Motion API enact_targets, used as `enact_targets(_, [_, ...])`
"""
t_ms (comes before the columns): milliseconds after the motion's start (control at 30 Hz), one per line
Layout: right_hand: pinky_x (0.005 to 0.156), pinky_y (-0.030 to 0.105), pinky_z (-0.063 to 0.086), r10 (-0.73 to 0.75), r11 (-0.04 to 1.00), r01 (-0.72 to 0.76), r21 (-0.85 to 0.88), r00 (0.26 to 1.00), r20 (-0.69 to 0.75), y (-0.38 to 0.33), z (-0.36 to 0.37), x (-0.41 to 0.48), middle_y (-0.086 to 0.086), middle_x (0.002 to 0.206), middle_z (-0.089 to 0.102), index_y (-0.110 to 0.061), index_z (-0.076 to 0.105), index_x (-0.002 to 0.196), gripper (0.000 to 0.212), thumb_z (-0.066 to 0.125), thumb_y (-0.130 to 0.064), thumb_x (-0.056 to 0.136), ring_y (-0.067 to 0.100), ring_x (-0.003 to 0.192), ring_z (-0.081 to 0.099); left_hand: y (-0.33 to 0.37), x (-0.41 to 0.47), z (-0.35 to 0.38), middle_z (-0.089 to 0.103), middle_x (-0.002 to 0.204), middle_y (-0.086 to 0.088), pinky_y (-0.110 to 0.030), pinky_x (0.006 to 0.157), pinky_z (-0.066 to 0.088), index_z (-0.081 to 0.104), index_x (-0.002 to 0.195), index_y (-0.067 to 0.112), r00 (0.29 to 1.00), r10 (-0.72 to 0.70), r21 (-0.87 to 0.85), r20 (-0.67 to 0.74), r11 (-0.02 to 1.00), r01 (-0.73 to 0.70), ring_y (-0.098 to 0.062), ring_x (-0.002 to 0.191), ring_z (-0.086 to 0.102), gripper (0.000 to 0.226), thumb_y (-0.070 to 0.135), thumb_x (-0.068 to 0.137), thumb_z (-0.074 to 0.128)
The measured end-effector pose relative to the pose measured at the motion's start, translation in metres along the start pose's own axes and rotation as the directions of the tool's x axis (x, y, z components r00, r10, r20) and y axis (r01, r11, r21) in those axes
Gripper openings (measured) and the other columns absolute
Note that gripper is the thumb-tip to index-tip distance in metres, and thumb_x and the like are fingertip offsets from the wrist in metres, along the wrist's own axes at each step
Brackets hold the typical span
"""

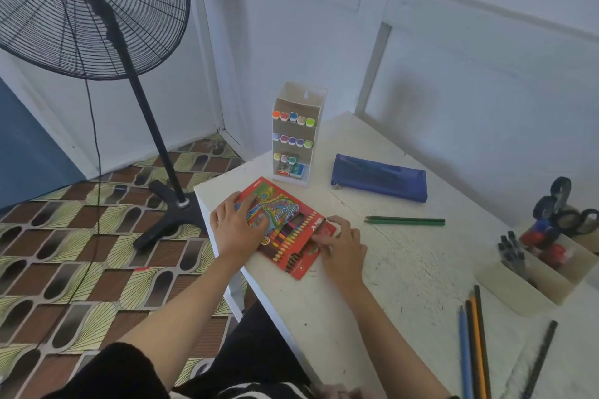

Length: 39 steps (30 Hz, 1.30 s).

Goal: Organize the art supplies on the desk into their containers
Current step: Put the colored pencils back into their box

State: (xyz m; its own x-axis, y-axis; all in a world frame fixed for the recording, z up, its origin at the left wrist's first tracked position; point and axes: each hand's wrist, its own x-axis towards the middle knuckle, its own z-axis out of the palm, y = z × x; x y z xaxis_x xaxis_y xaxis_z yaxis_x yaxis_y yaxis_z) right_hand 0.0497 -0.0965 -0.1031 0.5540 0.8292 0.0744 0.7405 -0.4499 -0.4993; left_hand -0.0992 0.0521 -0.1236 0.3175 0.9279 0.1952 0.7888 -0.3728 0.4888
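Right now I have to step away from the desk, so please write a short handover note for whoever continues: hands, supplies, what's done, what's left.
Left hand: lies flat on the coloured pencil box.
Right hand: fingers on a dark pencil at the box's open side; grip unclear.
Done: markers sit in the white rack; pens and scissors are in the beige tray.
Left: two green pencils mid-desk, plus loose pencils and a dark ruler at the near edge.
The blue pouch lies beside the rack.
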Motion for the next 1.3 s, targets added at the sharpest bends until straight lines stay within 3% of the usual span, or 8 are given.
enact_targets(200, [0.078,0.023,0.034,-0.059,0.983,0.082,0.167,0.989,-0.137,0.031,-0.021,0.012,0.006,0.115,0.058,-0.017,0.076,0.09,0.03,0.06,0.008,0.083,0.021,0.097,0.045,-0.001,0.0,0.002,0.041,0.139,-0.002,-0.039,0.11,0.016,0.053,0.131,0.028,1.0,0.006,0.01,-0.012,1.0,-0.006,-0.023,0.128,0.034,0.058,0.052,0.078,0.043])
enact_targets(367, [0.078,0.023,0.039,0.004,1.0,-0.007,-0.015,0.974,-0.226,0.072,-0.065,0.039,0.003,0.104,0.057,-0.015,0.074,0.092,0.021,0.06,-0.001,0.087,0.021,0.1,0.047,-0.001,0.0,0.003,0.044,0.138,-0.003,-0.041,0.109,0.02,0.055,0.129,0.027,0.999,0.008,0.001,-0.033,1.0,-0.008,-0.024,0.127,0.038,0.057,0.051,0.078,0.045])
enact_targets(533, [0.083,0.04,0.045,-0.012,0.964,-0.002,-0.267,0.999,-0.05,0.1,-0.084,0.053,0.003,0.116,0.054,-0.023,0.069,0.112,0.025,0.062,-0.018,0.089,0.022,0.106,0.044,-0.001,0.001,0.003,0.043,0.139,-0.003,-0.041,0.109,0.019,0.055,0.129,0.028,1.0,0.004,-0.003,-0.029,1.0,-0.004,-0.024,0.128,0.037,0.056,0.051,0.078,0.045])
enact_targets(733, [0.079,0.031,0.039,-0.061,0.957,0.046,-0.285,0.997,-0.043,0.093,-0.081,0.048,-0.002,0.105,0.06,-0.017,0.071,0.103,0.018,0.06,-0.015,0.089,0.018,0.099,0.048,0.001,0.0,0.001,0.044,0.138,-0.003,-0.042,0.109,0.019,0.056,0.128,0.027,0.999,0.008,-0.023,-0.039,1.0,-0.009,-0.025,0.127,0.038,0.056,0.05,0.077,0.046])
enact_targets(967, [0.065,0.031,0.048,-0.352,0.927,0.299,-0.226,0.902,-0.249,0.086,-0.086,0.036,0.008,0.086,0.066,-0.005,0.068,0.085,0.011,0.071,0.001,0.076,0.028,0.078,0.061,-0.001,0.0,0.002,0.043,0.138,-0.002,-0.041,0.11,0.017,0.055,0.128,0.028,1.0,0.004,-0.022,-0.028,1.0,-0.004,-0.023,0.128,0.037,0.061,0.055,0.076,0.041])
enact_targets(1033, [0.072,0.021,0.046,-0.402,0.915,0.377,-0.141,0.848,-0.346,0.076,-0.09,0.031,0.008,0.088,0.065,-0.003,0.066,0.09,0.007,0.063,-0.005,0.084,0.02,0.081,0.06,-0.001,0.001,0.002,0.043,0.138,-0.002,-0.041,0.109,0.018,0.055,0.128,0.028,1.0,0.006,-0.024,-0.031,1.0,-0.007,-0.024,0.127,0.037,0.064,0.058,0.074,0.038])
enact_targets(1133, [0.075,0.008,0.043,-0.233,0.914,0.359,0.187,0.844,-0.484,0.055,-0.096,0.021,-0.001,0.09,0.061,-0.003,0.061,0.094,0.008,0.057,0.0,0.089,0.003,0.083,0.055,-0.001,0.0,0.002,0.043,0.138,-0.003,-0.042,0.11,0.018,0.055,0.128,0.027,0.999,0.007,-0.038,-0.033,0.999,-0.008,-0.024,0.128,0.036,0.065,0.058,0.074,0.038])
enact_targets(1300, [0.073,0.024,0.055,0.23,0.676,0.221,0.703,0.843,-0.487,0.027,-0.09,0.006,0.003,0.092,0.062,-0.012,0.053,0.097,0.013,0.048,0.0,0.094,0.019,0.079,0.066,0.0,0.0,0.002,0.042,0.139,-0.003,-0.042,0.11,0.018,0.054,0.129,0.027,0.999,0.004,-0.033,-0.033,0.999,-0.005,-0.023,0.128,0.036,0.058,0.052,0.078,0.045])
